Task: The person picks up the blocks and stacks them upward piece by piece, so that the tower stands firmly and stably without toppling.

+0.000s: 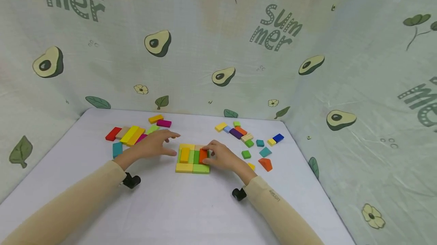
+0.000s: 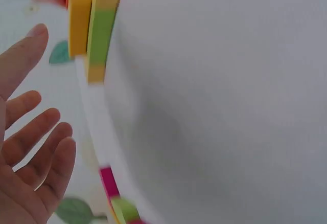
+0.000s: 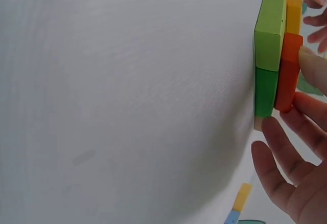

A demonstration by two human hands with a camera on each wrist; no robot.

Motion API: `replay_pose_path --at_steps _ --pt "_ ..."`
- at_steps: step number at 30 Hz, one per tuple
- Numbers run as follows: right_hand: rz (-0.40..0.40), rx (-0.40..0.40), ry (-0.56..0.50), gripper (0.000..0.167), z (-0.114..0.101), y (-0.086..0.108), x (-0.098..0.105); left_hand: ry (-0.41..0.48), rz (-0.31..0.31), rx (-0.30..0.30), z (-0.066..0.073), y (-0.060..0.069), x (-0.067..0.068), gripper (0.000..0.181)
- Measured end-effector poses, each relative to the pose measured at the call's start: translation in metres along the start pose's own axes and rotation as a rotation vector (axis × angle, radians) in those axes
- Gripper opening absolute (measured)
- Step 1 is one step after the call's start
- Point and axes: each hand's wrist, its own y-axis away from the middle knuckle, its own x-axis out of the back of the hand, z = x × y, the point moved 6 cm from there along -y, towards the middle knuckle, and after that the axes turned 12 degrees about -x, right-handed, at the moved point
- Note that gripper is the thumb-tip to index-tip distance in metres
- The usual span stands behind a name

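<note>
Right now the right hand (image 1: 221, 156) has the orange block (image 1: 203, 156) pinched — thumb at its near end, index finger at the far end, other fingers loose. That block is over the right part of a flat block layer (image 1: 201, 169) in yellow, greens and pale wood; can't tell if it's fully resting there. Amber block (image 1: 184, 155) lies on the layer's left part, long side front to back.

Left hand (image 1: 150, 144) is wide open, thumb and fingers spread, holding nothing — just left of the layer, not touching it.

Far left on the white table (image 1: 164, 214): red block (image 1: 113, 134), teal block (image 1: 117, 149), yellow blocks (image 1: 129, 135), magenta block (image 1: 164, 123), others partly behind the left hand. Right side, scattered: purple block (image 1: 235, 134), dark blue block (image 1: 278, 137), orange five-sided piece (image 1: 265, 164), more small ones. Avocado-print cloth (image 1: 191, 17) behind.
</note>
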Motion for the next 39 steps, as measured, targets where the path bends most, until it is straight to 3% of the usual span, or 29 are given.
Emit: replay_pose_path --at_steps 6,9,17,23,32,39 --pt "0.001 -0.002 -0.001 0.05 -0.001 0.002 0.001 -0.115 0.057 0.052 -0.051 0.029 0.037 0.068" --pt "-0.001 0.0 0.002 0.05 -0.001 0.001 0.001 -0.132 0.046 0.09 -0.071 0.043 0.048 0.067" --pt "-0.004 0.003 0.002 0.05 0.0 0.0 0.0 -0.136 -0.028 0.125 -0.101 0.057 0.052 0.08" --pt "-0.01 0.001 -0.007 0.05 0.0 -0.001 0.0 -0.159 -0.039 0.114 -0.103 0.062 0.051 0.082" --pt "-0.013 0.003 -0.002 0.051 0.0 -0.002 0.0 -0.106 -0.047 0.024 -0.085 0.08 0.046 0.063" --pt "-0.026 -0.015 -0.01 0.05 0.001 -0.002 0.0 -0.083 -0.057 0.072 -0.08 0.089 0.042 0.06"
